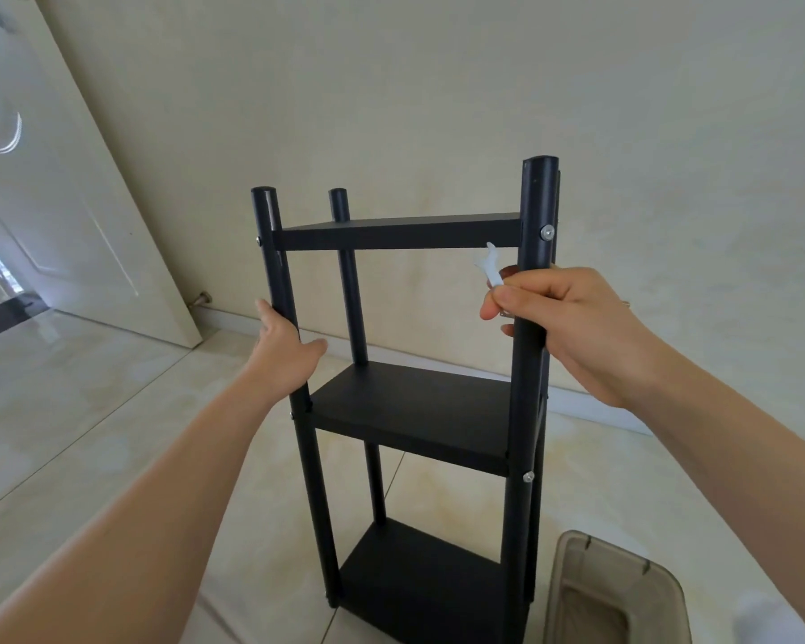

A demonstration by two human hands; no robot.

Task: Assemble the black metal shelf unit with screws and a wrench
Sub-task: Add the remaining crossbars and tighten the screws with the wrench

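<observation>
The black metal shelf unit point(414, 411) stands upright on the tiled floor, with three shelves fixed between round posts. Silver screw heads point(547, 232) show on the near right post. My left hand point(284, 346) grips the near left post between the top and middle shelves. My right hand point(572, 318) is curled around the near right post just under the top shelf, and its thumb and fingers also pinch a small white wrench point(491, 269) that points up toward the top shelf.
A beige wall stands right behind the unit. A white door point(66, 202) hangs open at the left, with a door stop point(201, 299) by the skirting. A tan rectangular bin point(614, 592) sits on the floor at the lower right, next to the unit's base.
</observation>
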